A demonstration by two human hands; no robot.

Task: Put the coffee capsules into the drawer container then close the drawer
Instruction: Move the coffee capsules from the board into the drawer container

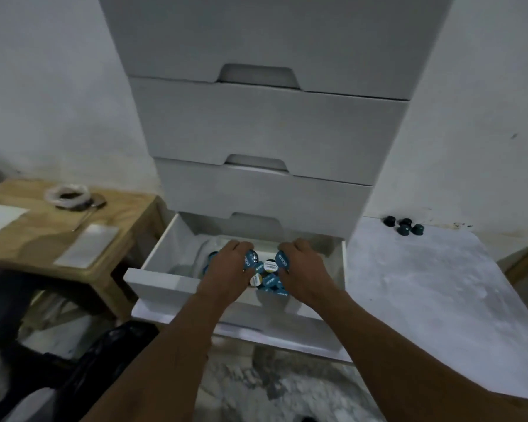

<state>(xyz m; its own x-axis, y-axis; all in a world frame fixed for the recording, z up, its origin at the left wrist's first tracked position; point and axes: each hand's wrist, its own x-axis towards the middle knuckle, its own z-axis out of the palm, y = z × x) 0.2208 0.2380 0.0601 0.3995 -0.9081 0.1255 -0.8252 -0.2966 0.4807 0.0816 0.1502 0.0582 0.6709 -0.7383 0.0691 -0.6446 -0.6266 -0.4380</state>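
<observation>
Both forearms run up from the frame's bottom edge, meeting over the open drawer [165, 277] at centre. My left hand [226, 274] is at approx 9 o'clock of the capsule pile, my right hand [302, 274] at 3 o'clock, palms turned inward toward each other. Fingers on both are curled, half closed, cupping a bunch of capsules [267, 274] between them. Left fingertips [244, 248] press a teal capsule w/ its printed lid facing out; right fingertips [284, 249] touch another teal one the same way. Can't tell if either hand alone has a firm hold; the pile looks squeezed between the two.

Capsules: mostly teal lids, a couple w/ white-and-yellow lids, all inside the drawer, toward its front middle. A few more teal ones peek out at 9 o'clock of my left hand [211, 257], loose on the drawer's floor. Drawer is white, pulled well out from the bottom of a tall white cabinet [265, 123]; the upper drawers are shut.

At 2 o'clock, four dark capsules [404, 226] sit clustered on a grey surface [424, 278] near the wall, well apart from the drawer. At 10 o'clock, a wooden table [43, 233] w/ a white ring-shaped item, a spoon and paper sheets.
</observation>
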